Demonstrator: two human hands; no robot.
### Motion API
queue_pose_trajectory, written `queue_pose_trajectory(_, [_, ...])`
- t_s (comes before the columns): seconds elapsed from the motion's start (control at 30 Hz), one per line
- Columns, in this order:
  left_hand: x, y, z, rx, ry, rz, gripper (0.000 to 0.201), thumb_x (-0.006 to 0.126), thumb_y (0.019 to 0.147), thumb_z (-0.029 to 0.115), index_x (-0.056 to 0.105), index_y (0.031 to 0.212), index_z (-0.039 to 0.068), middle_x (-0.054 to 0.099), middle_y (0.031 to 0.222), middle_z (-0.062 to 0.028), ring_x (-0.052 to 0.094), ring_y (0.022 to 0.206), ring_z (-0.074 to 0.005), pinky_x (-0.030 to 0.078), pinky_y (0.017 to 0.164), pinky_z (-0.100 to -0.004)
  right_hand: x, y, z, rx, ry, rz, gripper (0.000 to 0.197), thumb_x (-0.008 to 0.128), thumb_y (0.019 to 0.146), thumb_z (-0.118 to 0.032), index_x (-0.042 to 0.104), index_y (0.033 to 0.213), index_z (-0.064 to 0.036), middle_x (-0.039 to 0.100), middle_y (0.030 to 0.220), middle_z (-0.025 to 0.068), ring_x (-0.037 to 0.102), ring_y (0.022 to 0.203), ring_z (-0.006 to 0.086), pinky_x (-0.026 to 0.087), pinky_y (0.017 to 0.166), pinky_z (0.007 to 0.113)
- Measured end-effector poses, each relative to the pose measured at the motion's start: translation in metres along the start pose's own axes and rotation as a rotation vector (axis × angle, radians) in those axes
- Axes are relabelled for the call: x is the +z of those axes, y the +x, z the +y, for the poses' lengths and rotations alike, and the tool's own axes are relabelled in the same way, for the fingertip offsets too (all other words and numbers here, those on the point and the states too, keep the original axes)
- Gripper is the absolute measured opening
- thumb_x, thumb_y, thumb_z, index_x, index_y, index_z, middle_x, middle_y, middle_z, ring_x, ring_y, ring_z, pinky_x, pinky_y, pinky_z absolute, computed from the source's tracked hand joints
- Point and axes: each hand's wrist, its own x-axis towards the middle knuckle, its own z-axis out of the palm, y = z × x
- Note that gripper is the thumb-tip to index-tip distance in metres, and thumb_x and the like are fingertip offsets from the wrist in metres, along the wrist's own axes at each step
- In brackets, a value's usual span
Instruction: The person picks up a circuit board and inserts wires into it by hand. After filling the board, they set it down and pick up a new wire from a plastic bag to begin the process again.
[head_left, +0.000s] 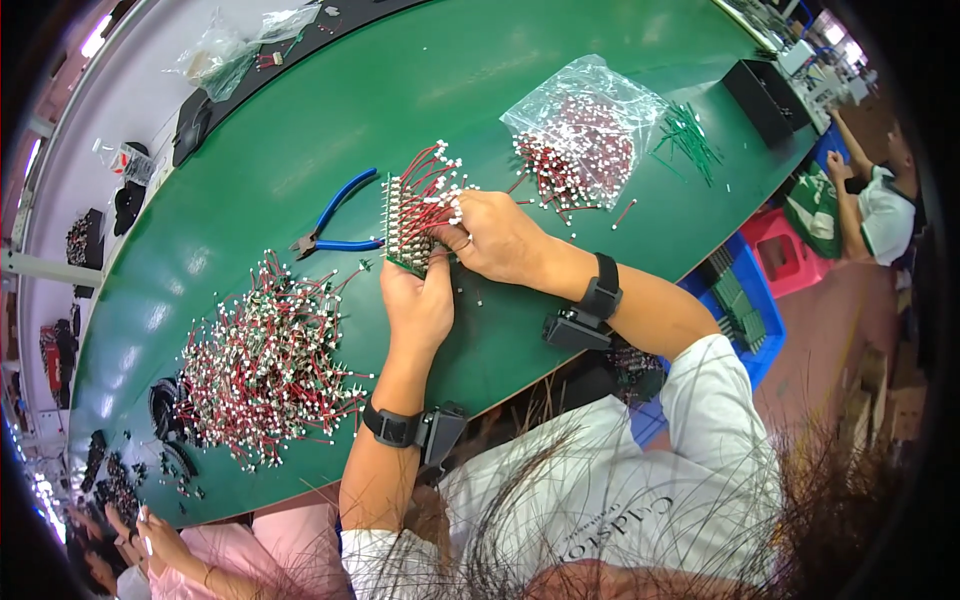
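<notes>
My left hand (418, 305) is closed round the lower end of a green circuit board panel (394, 222), which stands tilted above the table. Rows of small metal and white parts cover the panel, and red wires with white plugs (428, 172) stick out from its right side. The fingers of my right hand (497, 238) are pinched among these wires; the exact piece between the fingertips is hidden. Just left of the panel lie blue-handled cutting pliers (347, 245), their jaws pointing left.
A big heap of small wired boards (265, 375) covers the table's near left. Farther right lie a clear plastic bag (575, 110) of red wires, green strips (688, 142) and a black box (768, 102). Beyond the edge are a blue crate (772, 322) and a red stool (785, 250). Other people sit nearby.
</notes>
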Motion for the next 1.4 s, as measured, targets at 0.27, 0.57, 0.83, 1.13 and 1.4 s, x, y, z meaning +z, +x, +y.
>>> queue_pose_trajectory(0.27, [-0.013, 0.011, 0.0, 0.007, -0.114, 0.41, 0.021, 0.057, 0.086, -0.006, 0.058, 0.107, -0.005, 0.064, 0.099, -0.006, 0.059, 0.087, -0.0114, 0.047, 0.078, -0.027, -0.034, 0.004, -0.005, -0.039, -0.05, -0.302, 0.019, 0.072, 0.077, -0.021, 0.061, 0.082, -0.0066, 0.06, 0.08, 0.0085, 0.062, 0.072, 0.0284, 0.049, 0.062, 0.04])
queue_pose_trajectory(0.57, [-0.008, 0.011, 0.004, 0.044, -0.079, 0.404, 0.014, 0.058, 0.086, -0.003, 0.061, 0.1, -0.003, 0.064, 0.095, -0.0039, 0.058, 0.085, -0.0104, 0.046, 0.076, -0.0269, -0.014, -0.006, -0.006, 0.075, -0.117, -0.494, 0.016, 0.064, 0.077, -0.018, 0.058, 0.073, -0.0031, 0.06, 0.08, 0.0125, 0.061, 0.076, 0.0332, 0.048, 0.066, 0.045])
queue_pose_trajectory(0.83, [-0.011, 0.012, 0.0, 0.01, -0.163, 0.38, 0.018, 0.058, 0.087, -0.003, 0.06, 0.105, -0.002, 0.065, 0.097, -0.0039, 0.059, 0.085, -0.0111, 0.047, 0.077, -0.0271, -0.018, -0.001, -0.002, 0.002, 0.013, -0.37, 0.01, 0.059, 0.08, -0.01, 0.054, 0.08, -0.0008, 0.058, 0.074, 0.0111, 0.061, 0.064, 0.0291, 0.049, 0.059, 0.04])
queue_pose_trajectory(1.13, [-0.001, 0.006, 0.0, 0.002, -0.225, 0.289, 0.024, 0.058, 0.086, -0.007, 0.057, 0.11, -0.002, 0.063, 0.104, -0.0059, 0.06, 0.09, -0.0116, 0.048, 0.08, -0.0263, -0.016, 0.004, -0.003, 0.371, 0.661, -0.418, 0.015, 0.057, 0.088, -0.003, 0.052, 0.102, 0.0014, 0.056, 0.086, 0.0062, 0.056, 0.062, 0.0086, 0.047, 0.053, 0.025])
queue_pose_trajectory(1.4, [-0.001, 0.006, 0.001, -0.006, -0.209, 0.268, 0.024, 0.057, 0.088, -0.006, 0.056, 0.112, -0.003, 0.063, 0.106, -0.0066, 0.06, 0.093, -0.0126, 0.048, 0.083, -0.0271, -0.016, 0.006, -0.01, 0.436, 0.636, -0.385, 0.013, 0.06, 0.089, -0.003, 0.06, 0.1, 0.0039, 0.063, 0.087, 0.0062, 0.058, 0.071, 0.0095, 0.05, 0.062, 0.026])
